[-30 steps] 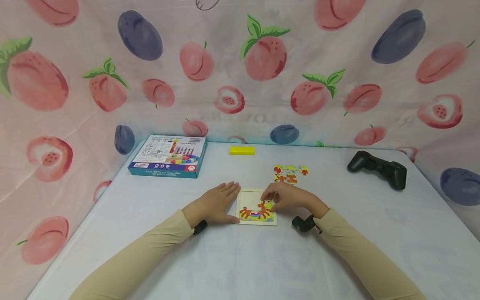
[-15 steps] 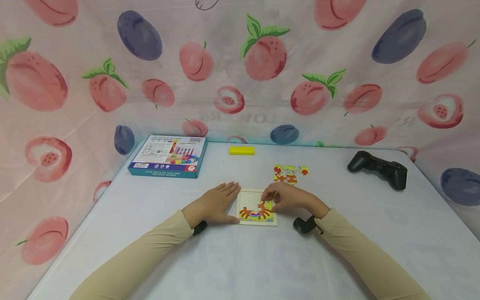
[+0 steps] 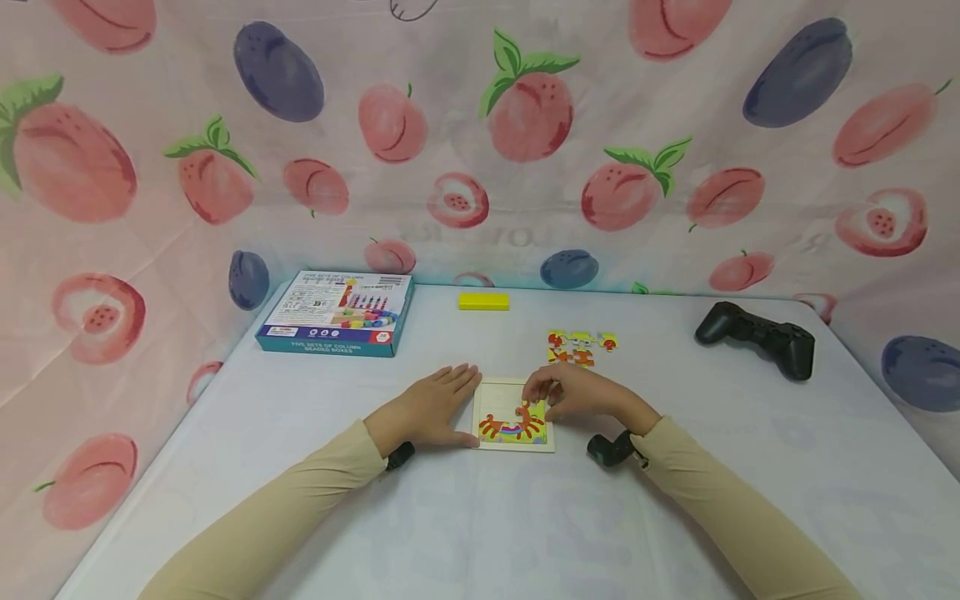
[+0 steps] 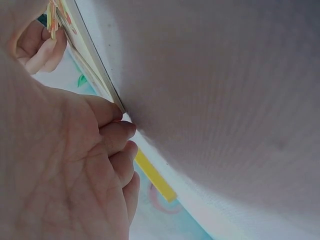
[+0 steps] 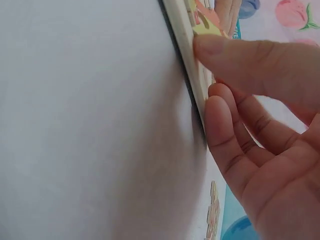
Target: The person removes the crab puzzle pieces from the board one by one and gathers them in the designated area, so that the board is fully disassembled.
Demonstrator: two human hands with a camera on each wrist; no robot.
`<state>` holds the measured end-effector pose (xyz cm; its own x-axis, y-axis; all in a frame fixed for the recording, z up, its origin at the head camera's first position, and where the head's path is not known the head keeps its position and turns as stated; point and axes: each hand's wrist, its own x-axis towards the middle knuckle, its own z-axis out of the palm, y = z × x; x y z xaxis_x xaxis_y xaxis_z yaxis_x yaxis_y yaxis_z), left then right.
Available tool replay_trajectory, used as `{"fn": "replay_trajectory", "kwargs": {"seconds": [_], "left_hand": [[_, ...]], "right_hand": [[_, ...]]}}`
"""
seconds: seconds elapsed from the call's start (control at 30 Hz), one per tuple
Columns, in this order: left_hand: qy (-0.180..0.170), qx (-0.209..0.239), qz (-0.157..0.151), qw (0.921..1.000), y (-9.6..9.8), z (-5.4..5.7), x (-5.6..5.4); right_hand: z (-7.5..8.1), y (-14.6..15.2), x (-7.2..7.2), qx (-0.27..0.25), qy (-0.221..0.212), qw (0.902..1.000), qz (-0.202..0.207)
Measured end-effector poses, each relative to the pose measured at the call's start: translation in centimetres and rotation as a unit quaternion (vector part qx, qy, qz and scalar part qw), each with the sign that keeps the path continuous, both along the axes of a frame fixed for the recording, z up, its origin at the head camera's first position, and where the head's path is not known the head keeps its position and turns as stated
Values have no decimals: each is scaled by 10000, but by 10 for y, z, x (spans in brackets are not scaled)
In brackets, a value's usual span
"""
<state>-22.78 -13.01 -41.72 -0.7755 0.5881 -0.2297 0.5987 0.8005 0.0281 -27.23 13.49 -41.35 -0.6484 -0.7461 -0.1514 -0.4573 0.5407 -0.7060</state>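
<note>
A square wooden puzzle board (image 3: 497, 392) lies on the table, its lower part filled with joined pieces (image 3: 512, 430) showing an orange animal on yellow. My left hand (image 3: 427, 408) rests along the board's left edge, fingers extended and thumb near the lower left corner. Over the board's right side, my right hand (image 3: 581, 392) pinches a yellow and orange puzzle piece (image 5: 209, 27). In the right wrist view the thumb presses on this piece, which looks tilted at the board's rim; the index fingertip is partly hidden. The board's upper right corner is covered by that hand.
Several loose puzzle pieces (image 3: 582, 340) lie beyond the right hand. A yellow block (image 3: 483, 302) sits at the table's back edge. To the left is a flat toy box (image 3: 337, 312), and a black game controller (image 3: 756, 337) lies at the right.
The right hand shifts very slightly at the board's right side, its thumb moving a little. The left hand and the other things stay put.
</note>
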Motion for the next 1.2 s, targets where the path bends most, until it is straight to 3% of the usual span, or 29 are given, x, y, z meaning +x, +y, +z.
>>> {"fn": "replay_trajectory", "kwargs": {"seconds": [0.7,1.2], "left_hand": [[-41,-19,-17,10000,0,1,-1],[-13,-33,-51,10000,-1,0,-2]], "right_hand": [[2,2,0,-73,147,9998,-81],[3,-5,6,175,52,9996,-228]]}}
